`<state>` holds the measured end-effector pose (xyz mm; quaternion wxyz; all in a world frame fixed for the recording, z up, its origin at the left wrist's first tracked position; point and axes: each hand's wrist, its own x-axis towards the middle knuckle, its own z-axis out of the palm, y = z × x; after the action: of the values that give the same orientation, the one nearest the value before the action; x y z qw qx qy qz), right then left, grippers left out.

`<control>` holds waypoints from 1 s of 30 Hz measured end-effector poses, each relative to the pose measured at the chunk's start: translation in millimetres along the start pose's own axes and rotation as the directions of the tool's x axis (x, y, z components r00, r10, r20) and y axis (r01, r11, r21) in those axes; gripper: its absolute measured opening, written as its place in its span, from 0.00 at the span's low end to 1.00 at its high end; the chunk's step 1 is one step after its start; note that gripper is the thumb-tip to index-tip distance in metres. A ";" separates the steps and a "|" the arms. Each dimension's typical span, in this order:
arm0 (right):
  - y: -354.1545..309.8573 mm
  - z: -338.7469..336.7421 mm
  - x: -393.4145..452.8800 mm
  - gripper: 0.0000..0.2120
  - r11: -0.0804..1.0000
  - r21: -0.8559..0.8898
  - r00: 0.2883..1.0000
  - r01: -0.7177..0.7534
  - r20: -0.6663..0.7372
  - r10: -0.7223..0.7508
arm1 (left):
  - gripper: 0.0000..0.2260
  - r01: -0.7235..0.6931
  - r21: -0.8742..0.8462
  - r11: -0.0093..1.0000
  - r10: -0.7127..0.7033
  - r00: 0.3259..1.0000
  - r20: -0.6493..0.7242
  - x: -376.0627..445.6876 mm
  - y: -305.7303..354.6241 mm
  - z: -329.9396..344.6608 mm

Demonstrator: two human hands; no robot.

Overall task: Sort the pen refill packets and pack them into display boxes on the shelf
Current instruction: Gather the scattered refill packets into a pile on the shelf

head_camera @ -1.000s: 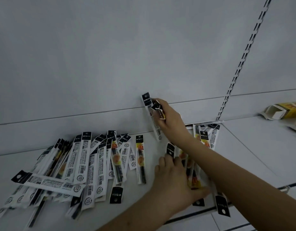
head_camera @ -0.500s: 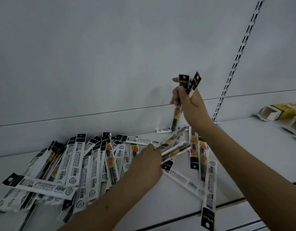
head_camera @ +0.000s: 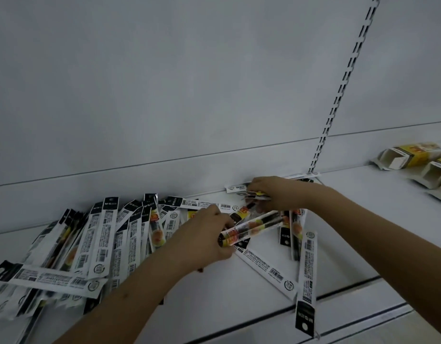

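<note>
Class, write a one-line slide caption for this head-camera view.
Left hand and right hand gather pen refill packets on a shelf.

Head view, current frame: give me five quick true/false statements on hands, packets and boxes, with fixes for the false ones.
1. The left hand grips refill packets by one end. True.
2. The right hand is raised high above the shelf. False: it is down at the shelf's back edge, its grip on packets there.
3. A big pile of packets lies at the left. True.
4. The display boxes stand at the left end. False: they lie at far right.
5. The boxes' open ends look full. False: they look empty.
</note>
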<state>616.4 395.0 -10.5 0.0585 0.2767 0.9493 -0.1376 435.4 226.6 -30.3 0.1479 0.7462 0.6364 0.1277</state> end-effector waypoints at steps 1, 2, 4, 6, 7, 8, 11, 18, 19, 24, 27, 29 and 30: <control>-0.4 1.4 2.9 0.16 1.000 -0.009 1.000 0.005 -0.001 -0.005 | 0.24 -0.018 0.004 1.000 0.018 1.000 0.004 1.7 0.6 -1.8; -1.7 1.7 4.7 0.14 1.000 -0.014 1.000 0.017 -0.009 -0.017 | 0.26 -0.042 0.012 0.999 0.042 0.999 0.008 3.2 1.9 -2.9; -4.3 1.2 6.9 0.13 0.999 0.001 0.997 0.054 -0.056 -0.053 | 0.30 -0.085 0.036 0.996 0.084 0.996 0.036 5.4 5.2 -2.8; -5.2 0.0 7.9 0.11 0.995 0.012 0.985 0.096 -0.143 -0.093 | 0.31 -0.137 0.075 0.988 0.132 0.989 0.071 7.7 7.7 -1.0; -5.3 -0.8 7.4 0.10 0.994 0.017 0.978 0.105 -0.182 -0.100 | 0.31 -0.162 0.089 0.983 0.154 0.984 0.090 8.3 8.9 0.3; -5.5 -2.2 5.9 0.09 0.994 0.015 0.971 0.110 -0.214 -0.104 | 0.31 -0.180 0.092 0.979 0.170 0.980 0.104 9.3 10.0 1.1; -4.2 -4.9 0.9 0.08 0.996 -0.030 0.963 0.081 -0.256 -0.086 | 0.31 -0.216 0.094 0.972 0.203 0.971 0.128 14.1 10.8 2.6; 4.1 -23.3 -18.5 0.16 0.975 -0.218 0.926 -0.039 -0.376 -0.047 | 0.33 -0.293 0.123 0.948 0.270 0.947 0.174 25.6 9.6 4.7; 7.2 -25.8 -23.4 0.16 0.969 -0.242 0.922 -0.052 -0.384 -0.047 | 0.29 -0.307 0.109 0.945 0.288 0.944 0.159 28.0 9.0 5.0; 21.2 -23.9 -55.6 0.11 0.948 -0.311 0.893 -0.066 -0.443 -0.083 | 0.28 -0.329 0.119 0.937 0.320 0.944 0.084 37.4 6.9 5.0; 21.8 -16.8 -76.4 0.09 0.953 -0.284 0.894 -0.102 -0.446 -0.037 | 0.40 -0.293 0.208 0.933 0.274 0.955 0.116 45.0 1.2 2.5; 17.0 -13.0 -92.2 0.06 0.983 -0.129 0.916 -0.131 -0.395 0.070 | 0.39 -0.270 0.205 0.941 0.237 0.956 0.172 49.8 0.6 1.1; 16.3 -9.8 -100.2 0.05 0.989 -0.035 0.931 -0.146 -0.344 0.126 | 0.35 -0.273 0.198 0.941 0.241 0.956 0.169 51.3 1.7 1.5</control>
<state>709.1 360.1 13.9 -0.0889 0.3595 0.9273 -0.0548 445.7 277.0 -30.9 0.0919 0.8419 0.5313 0.0214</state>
